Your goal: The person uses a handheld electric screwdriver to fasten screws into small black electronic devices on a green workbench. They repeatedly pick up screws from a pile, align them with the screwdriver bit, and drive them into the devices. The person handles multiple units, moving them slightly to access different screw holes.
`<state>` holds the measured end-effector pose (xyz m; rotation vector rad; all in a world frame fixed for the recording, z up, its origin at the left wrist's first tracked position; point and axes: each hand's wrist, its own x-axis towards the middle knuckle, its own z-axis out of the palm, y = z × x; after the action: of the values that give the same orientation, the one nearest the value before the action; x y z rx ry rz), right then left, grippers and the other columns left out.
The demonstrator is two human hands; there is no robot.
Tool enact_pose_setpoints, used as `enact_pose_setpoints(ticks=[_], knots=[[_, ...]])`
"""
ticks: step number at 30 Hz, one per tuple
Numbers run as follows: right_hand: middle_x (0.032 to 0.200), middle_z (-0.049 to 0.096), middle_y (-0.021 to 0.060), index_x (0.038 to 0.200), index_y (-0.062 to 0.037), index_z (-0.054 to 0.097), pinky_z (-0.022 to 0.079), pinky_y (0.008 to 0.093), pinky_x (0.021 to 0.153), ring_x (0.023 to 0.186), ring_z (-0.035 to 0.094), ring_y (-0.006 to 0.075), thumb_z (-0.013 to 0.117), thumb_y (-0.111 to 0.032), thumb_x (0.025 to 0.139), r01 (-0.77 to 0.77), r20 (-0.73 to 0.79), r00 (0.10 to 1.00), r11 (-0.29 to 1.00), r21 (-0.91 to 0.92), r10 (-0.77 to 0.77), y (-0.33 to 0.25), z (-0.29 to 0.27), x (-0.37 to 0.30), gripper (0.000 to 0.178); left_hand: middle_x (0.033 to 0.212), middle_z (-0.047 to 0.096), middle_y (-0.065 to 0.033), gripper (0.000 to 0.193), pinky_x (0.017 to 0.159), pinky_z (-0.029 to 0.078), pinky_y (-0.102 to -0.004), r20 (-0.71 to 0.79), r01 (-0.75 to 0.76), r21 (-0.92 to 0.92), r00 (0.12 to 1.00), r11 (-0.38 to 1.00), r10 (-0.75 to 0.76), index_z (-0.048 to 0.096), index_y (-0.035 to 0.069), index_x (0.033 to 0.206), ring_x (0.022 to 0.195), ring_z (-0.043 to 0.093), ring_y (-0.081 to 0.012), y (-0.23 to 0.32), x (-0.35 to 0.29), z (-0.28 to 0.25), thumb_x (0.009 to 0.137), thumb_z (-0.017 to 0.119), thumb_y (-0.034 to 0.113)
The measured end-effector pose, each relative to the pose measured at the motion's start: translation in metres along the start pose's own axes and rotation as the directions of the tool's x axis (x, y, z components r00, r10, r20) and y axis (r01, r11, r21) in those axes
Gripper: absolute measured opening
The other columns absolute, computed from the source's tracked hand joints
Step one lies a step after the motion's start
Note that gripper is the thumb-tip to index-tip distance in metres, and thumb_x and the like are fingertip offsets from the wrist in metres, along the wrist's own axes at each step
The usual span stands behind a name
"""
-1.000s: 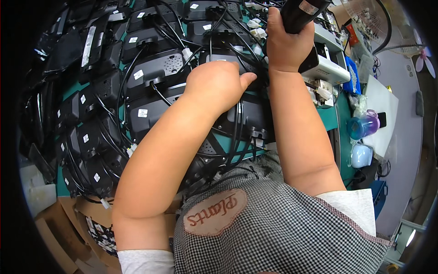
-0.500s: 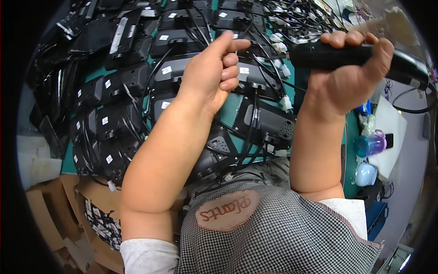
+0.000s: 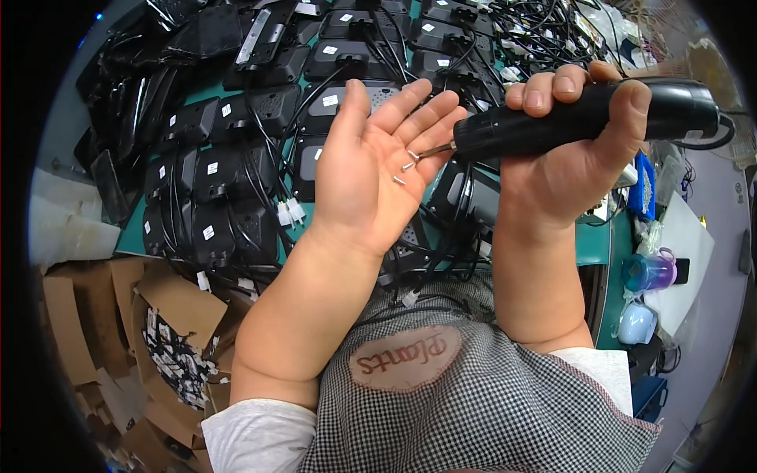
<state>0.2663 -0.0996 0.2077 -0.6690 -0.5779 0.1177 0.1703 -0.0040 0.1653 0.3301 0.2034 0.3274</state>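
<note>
My left hand is turned palm up with its fingers stretched out. A few small silvery screws lie loose on its palm, near the base of the fingers. My right hand is closed around a black electric screwdriver held roughly level. Its thin bit points left over the left palm, and the tip is at one of the screws; whether that screw sits on the bit I cannot tell. Beneath and beyond both hands are rows of black device housings with white labels and black cables.
A green table carries the housings. Tangled cables lie at the far right, black plastic bags at the left. On the right stand a blue-purple cup, a light blue container and a blue tray. Cardboard boxes sit low on the left.
My left hand has turned from loosely curled to open palm up, showing the screws. The screwdriver in my right hand has moved left, bringing its bit over that palm.
</note>
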Motion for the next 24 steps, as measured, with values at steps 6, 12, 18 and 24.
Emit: enact_pose_setpoints(ticks=[6,12,18,24], knots=[[0.072,0.052,0.0034,0.095,-0.0093,0.054,0.045,0.0332,0.061,0.061,0.052,0.0165,0.055,-0.044,0.086,0.019,0.025,1.000,0.999,-0.044,-0.018,-0.008,0.001,-0.003,0.036,0.109,0.056,-0.0160,0.050,0.085,0.047,-0.0328,0.002,0.074,0.071,0.997,0.995,-0.074,0.049,-0.004,0.116,0.099,0.057,-0.0233,-0.004,-0.008,-0.010,0.094,0.042,0.040],[0.075,0.053,0.0033,0.096,-0.0084,0.054,0.044,0.0335,0.064,0.065,0.051,0.0164,0.055,-0.045,0.086,0.020,0.071,0.997,1.000,-0.009,-0.020,-0.017,0.000,-0.001,0.038,0.083,0.056,-0.0021,0.019,0.045,0.031,-0.0148,0.011,0.166,0.263,0.985,0.950,-0.175,0.057,0.003,0.096,0.054,0.037,-0.0022,-0.006,-0.019,-0.030,0.089,0.059,0.021],[0.073,0.054,0.0040,0.095,-0.0075,0.054,0.045,0.0331,0.062,0.062,0.052,0.0170,0.057,-0.045,0.085,-0.036,0.116,0.993,0.996,0.081,0.027,-0.024,-0.004,-0.003,0.039,0.071,0.056,-0.0016,0.027,0.039,0.028,-0.0138,-0.059,0.100,0.399,0.995,0.912,-0.083,0.057,-0.001,0.090,0.046,0.036,-0.0015,-0.011,-0.031,-0.023,0.089,0.059,0.026],[0.070,0.055,0.0038,0.093,-0.0090,0.056,0.046,0.0332,0.056,0.057,0.054,0.0175,0.054,-0.049,0.085,-0.035,0.072,0.997,0.991,0.126,0.026,-0.022,0.000,-0.005,0.041,0.068,0.054,-0.0006,0.031,0.040,0.028,-0.0141,-0.053,0.051,0.342,0.998,0.938,-0.035,0.058,-0.001,0.088,0.046,0.036,-0.0012,-0.015,-0.037,-0.022,0.091,0.056,0.030]])
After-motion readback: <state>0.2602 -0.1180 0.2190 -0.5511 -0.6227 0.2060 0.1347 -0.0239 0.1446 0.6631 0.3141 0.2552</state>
